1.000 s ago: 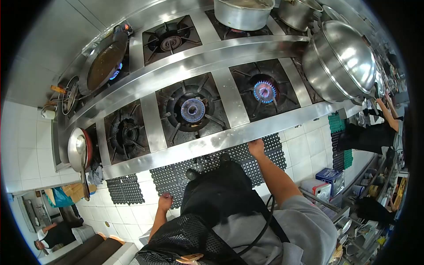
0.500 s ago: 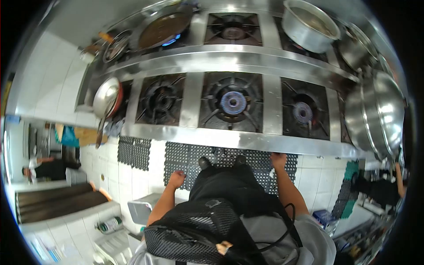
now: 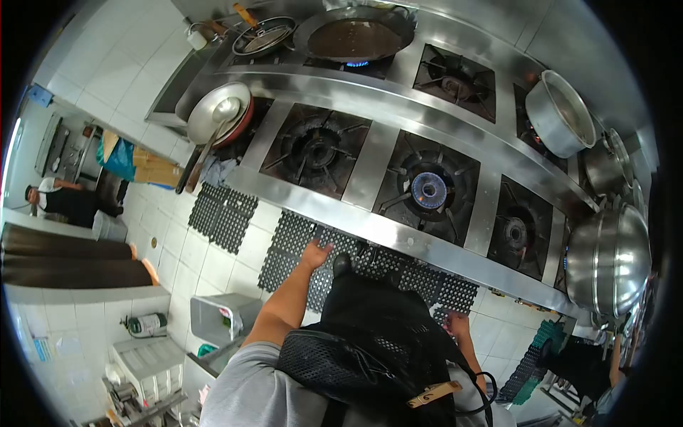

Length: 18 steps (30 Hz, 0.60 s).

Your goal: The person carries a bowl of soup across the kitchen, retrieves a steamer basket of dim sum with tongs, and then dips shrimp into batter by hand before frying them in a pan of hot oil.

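My left hand is near the front edge of the stove, thumb apart from the fingers and nothing visible in it. My right hand hangs lower, beside my body and over the black rubber mat; its fingers are too small to read. Ahead of me, the middle front burner burns with a blue ring. The left front burner shows no flame. A dull ring shows on the right front burner.
A wok of dark liquid sits over a flame at the back. Pans with a ladle are at left, handles overhanging the edge. A deep pot and a large steel vessel stand right. A grey bin is behind left. Other people work at both sides.
My view has turned, shifting the stove rightward. My left hand has moved closer to the stove front; my right hand has dropped back from its edge. The right front burner's ring looks less blue.
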Each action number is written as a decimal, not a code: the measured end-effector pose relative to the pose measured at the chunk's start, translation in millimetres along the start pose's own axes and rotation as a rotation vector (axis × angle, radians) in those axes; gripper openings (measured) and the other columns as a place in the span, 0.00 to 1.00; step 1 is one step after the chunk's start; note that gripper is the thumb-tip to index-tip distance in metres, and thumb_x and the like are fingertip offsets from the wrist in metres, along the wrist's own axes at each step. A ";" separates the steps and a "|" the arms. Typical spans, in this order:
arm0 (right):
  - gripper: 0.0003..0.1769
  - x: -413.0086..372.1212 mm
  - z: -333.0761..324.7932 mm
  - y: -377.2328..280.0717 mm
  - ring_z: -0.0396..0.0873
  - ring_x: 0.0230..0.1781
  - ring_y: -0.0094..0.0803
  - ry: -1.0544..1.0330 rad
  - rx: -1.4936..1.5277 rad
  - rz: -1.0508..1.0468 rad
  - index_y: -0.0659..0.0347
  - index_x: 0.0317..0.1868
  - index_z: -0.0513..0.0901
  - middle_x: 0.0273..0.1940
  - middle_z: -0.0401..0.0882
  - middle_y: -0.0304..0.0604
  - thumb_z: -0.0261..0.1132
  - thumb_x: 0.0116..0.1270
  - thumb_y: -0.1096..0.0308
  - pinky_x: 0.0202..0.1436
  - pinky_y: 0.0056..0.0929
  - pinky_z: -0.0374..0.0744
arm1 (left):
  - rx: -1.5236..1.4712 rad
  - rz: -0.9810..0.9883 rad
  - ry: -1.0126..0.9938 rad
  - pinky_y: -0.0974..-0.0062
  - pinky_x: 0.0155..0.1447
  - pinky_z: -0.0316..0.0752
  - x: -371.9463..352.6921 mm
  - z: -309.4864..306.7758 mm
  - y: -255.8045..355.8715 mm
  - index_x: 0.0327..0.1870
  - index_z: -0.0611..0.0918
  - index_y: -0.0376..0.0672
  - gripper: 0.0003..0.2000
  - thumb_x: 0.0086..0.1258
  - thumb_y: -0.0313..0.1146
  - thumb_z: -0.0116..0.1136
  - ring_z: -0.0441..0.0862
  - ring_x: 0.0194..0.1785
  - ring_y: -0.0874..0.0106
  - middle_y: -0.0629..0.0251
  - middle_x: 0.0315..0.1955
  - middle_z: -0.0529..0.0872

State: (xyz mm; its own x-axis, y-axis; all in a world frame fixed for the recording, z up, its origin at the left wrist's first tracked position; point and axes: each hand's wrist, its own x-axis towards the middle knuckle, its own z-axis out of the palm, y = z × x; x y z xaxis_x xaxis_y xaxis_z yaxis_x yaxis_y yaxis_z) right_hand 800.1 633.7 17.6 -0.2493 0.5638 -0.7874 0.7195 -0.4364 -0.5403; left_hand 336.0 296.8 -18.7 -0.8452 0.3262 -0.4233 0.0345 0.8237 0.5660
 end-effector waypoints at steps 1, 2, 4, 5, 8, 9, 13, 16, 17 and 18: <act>0.15 -21.4 1.8 -3.6 0.80 0.18 0.31 0.054 -0.070 -0.019 0.66 0.37 0.80 0.25 0.81 0.45 0.62 0.68 0.60 0.17 0.33 0.81 | -0.005 0.020 -0.008 0.71 0.47 0.79 8.4 -3.7 10.9 0.61 0.71 0.25 0.39 0.62 0.54 0.66 0.86 0.37 0.66 0.53 0.32 0.88; 0.14 -39.3 4.2 -4.9 0.80 0.18 0.32 0.106 -0.143 -0.037 0.66 0.37 0.80 0.25 0.81 0.45 0.61 0.68 0.60 0.17 0.33 0.81 | -0.116 -0.019 -0.047 0.70 0.54 0.76 15.2 -7.7 21.8 0.63 0.70 0.25 0.40 0.62 0.54 0.66 0.83 0.47 0.59 0.48 0.44 0.84; 0.13 -71.1 12.0 -6.6 0.80 0.18 0.33 0.166 -0.137 -0.034 0.65 0.38 0.80 0.26 0.82 0.45 0.61 0.69 0.61 0.17 0.34 0.81 | -0.284 -0.008 -0.108 0.70 0.60 0.74 26.2 -7.6 29.7 0.64 0.68 0.25 0.41 0.62 0.54 0.66 0.81 0.56 0.52 0.44 0.52 0.83; 0.13 -80.9 17.2 -8.2 0.81 0.18 0.33 0.210 -0.133 -0.030 0.65 0.39 0.80 0.27 0.82 0.45 0.61 0.69 0.62 0.17 0.35 0.81 | -0.291 0.004 -0.110 0.70 0.60 0.74 38.1 -1.9 27.4 0.64 0.68 0.25 0.41 0.62 0.54 0.66 0.81 0.56 0.52 0.44 0.52 0.83; 0.12 -88.0 22.0 13.9 0.81 0.19 0.35 0.176 -0.092 0.064 0.64 0.41 0.80 0.28 0.82 0.46 0.60 0.69 0.62 0.17 0.36 0.80 | -0.412 -0.046 -0.173 0.67 0.59 0.74 75.6 25.3 3.3 0.56 0.75 0.26 0.31 0.64 0.48 0.63 0.81 0.56 0.55 0.43 0.47 0.85; 0.12 -92.7 29.2 13.8 0.81 0.19 0.35 0.183 -0.081 0.059 0.64 0.41 0.80 0.28 0.82 0.46 0.60 0.69 0.62 0.17 0.36 0.80 | -0.298 -0.131 -0.218 0.65 0.60 0.73 82.2 21.4 3.3 0.56 0.77 0.29 0.27 0.64 0.44 0.62 0.81 0.57 0.56 0.46 0.50 0.84; 0.12 -110.6 54.0 12.6 0.82 0.21 0.38 0.216 0.006 0.069 0.64 0.43 0.79 0.29 0.83 0.47 0.60 0.68 0.63 0.19 0.39 0.81 | -0.439 0.063 -0.125 0.68 0.51 0.79 77.7 8.4 20.3 0.45 0.85 0.35 0.11 0.66 0.31 0.58 0.86 0.46 0.60 0.56 0.41 0.89; 0.12 -120.2 69.4 5.7 0.84 0.24 0.39 0.182 -0.041 0.062 0.64 0.44 0.78 0.31 0.83 0.48 0.61 0.69 0.63 0.21 0.39 0.82 | -0.615 -0.203 -0.240 0.70 0.45 0.80 75.8 -1.9 28.0 0.42 0.86 0.36 0.09 0.61 0.26 0.61 0.87 0.40 0.64 0.58 0.36 0.89; 0.12 -122.0 73.2 2.5 0.83 0.24 0.39 0.190 -0.040 0.062 0.64 0.44 0.78 0.31 0.83 0.48 0.61 0.69 0.63 0.21 0.39 0.82 | -0.589 -0.066 -0.220 0.72 0.37 0.80 81.2 2.8 19.3 0.45 0.84 0.36 0.10 0.63 0.22 0.59 0.86 0.35 0.67 0.60 0.35 0.89; 0.11 -123.7 76.4 -0.8 0.84 0.24 0.39 0.183 -0.035 0.051 0.64 0.44 0.78 0.32 0.83 0.47 0.61 0.69 0.63 0.21 0.39 0.81 | -0.562 0.068 -0.198 0.73 0.30 0.79 87.7 11.0 9.6 0.47 0.82 0.36 0.11 0.64 0.19 0.57 0.85 0.30 0.71 0.63 0.34 0.88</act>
State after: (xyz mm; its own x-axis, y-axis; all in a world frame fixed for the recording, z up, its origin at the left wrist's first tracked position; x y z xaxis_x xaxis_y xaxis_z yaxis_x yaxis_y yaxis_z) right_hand 780.8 510.7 92.7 -0.0921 0.6615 -0.7443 0.7513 -0.4444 -0.4879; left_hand 268.1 338.5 -58.2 -0.7335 0.4944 -0.4664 -0.2484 0.4437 0.8610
